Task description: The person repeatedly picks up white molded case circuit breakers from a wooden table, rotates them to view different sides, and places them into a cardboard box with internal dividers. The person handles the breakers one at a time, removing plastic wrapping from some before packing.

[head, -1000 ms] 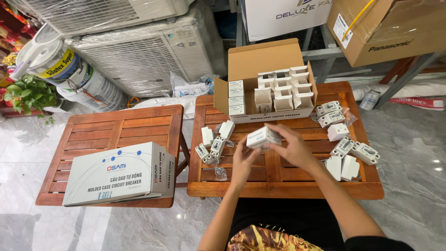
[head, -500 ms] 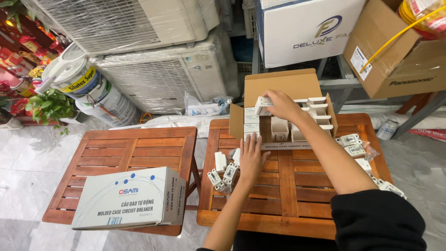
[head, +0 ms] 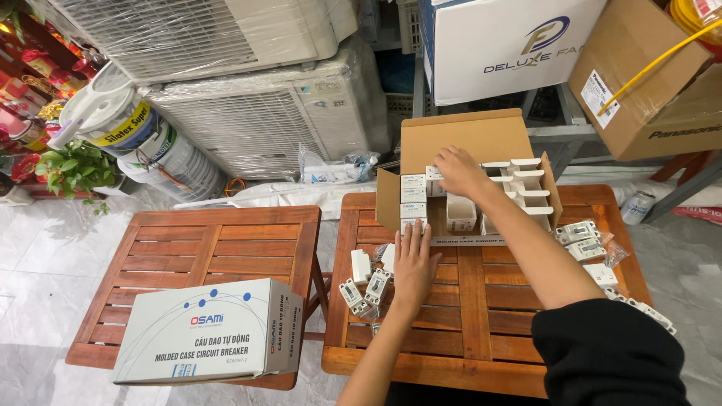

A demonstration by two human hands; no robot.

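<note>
Fingers of the right hand [head: 457, 170] curl down onto a small white box [head: 434, 180] in the open cardboard carton [head: 459, 139] at the back of the right-hand wooden table [head: 481, 301]; whether they grasp it I cannot tell. More white boxes stand in rows inside. The left hand [head: 412, 269] lies flat and open beside loose white breakers [head: 365, 289]. A large white-grey printed box [head: 210, 331] sits on the left table [head: 195, 248].

Small box gone from both hands — right hand [head: 456, 171] now in carton [head: 466, 139].
</note>
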